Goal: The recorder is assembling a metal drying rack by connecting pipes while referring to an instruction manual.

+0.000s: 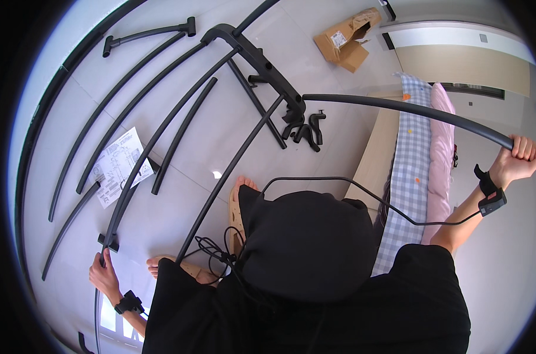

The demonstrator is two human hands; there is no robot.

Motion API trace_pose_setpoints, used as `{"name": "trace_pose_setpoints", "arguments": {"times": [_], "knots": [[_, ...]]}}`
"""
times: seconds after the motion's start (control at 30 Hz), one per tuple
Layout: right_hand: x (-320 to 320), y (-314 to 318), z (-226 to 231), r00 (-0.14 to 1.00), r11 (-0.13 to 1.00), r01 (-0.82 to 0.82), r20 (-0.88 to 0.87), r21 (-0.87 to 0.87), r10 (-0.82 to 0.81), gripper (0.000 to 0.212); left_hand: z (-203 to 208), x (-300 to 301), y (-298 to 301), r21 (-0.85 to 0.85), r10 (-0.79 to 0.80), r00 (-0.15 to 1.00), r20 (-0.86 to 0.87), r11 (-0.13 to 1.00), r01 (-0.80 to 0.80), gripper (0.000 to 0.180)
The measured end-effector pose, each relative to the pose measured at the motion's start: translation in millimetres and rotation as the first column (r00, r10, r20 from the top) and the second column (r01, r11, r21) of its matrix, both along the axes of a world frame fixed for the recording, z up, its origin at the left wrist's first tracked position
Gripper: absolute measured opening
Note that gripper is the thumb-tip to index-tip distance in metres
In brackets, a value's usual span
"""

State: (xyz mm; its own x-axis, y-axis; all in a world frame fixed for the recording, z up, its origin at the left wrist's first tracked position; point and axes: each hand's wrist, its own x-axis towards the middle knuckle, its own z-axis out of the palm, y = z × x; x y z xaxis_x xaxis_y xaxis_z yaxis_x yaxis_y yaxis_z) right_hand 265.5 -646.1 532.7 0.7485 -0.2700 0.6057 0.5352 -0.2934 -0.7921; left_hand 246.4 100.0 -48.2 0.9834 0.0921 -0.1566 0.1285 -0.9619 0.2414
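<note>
My right hand [518, 156] is raised at the far right, fingers wrapped round a thick black tube [403, 107]. That tube slopes leftward to the end of a black, curved frame piece [262, 65] with sockets. Low on the left, my left hand [105, 274] closes round a long dark tube assembly, near a small black block [108, 242] on it. Another long tube [232, 162] runs from the frame piece down toward my feet; its lower end is hidden by my clothing. Black straps with small devices sit on both wrists.
Several loose black tubes [185, 135] lie across the tiled floor at left, beside a printed instruction sheet [124, 165]. Curved black fittings [306, 137] rest by the frame piece. An opened cardboard box [347, 42] stands farther back. A bed with checked bedding [410, 153] borders the right.
</note>
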Motion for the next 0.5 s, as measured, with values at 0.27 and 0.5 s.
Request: {"name": "trace_pose_setpoints", "arguments": {"times": [0.27,0.5], "knots": [[-1.4,2.5,10.5,1.0,0.999,-0.027,0.018,0.032,0.026,0.036,-1.4,0.4,2.3,0.029,-0.003,1.0,-0.009,1.0,0.004,0.059],[-1.3,13.6,1.6,0.996,0.996,-0.085,-0.02,0.041,0.086,0.037,0.2,0.1,1.1,0.022,-0.006,1.0,-0.001,1.0,0.006,0.058]]}}
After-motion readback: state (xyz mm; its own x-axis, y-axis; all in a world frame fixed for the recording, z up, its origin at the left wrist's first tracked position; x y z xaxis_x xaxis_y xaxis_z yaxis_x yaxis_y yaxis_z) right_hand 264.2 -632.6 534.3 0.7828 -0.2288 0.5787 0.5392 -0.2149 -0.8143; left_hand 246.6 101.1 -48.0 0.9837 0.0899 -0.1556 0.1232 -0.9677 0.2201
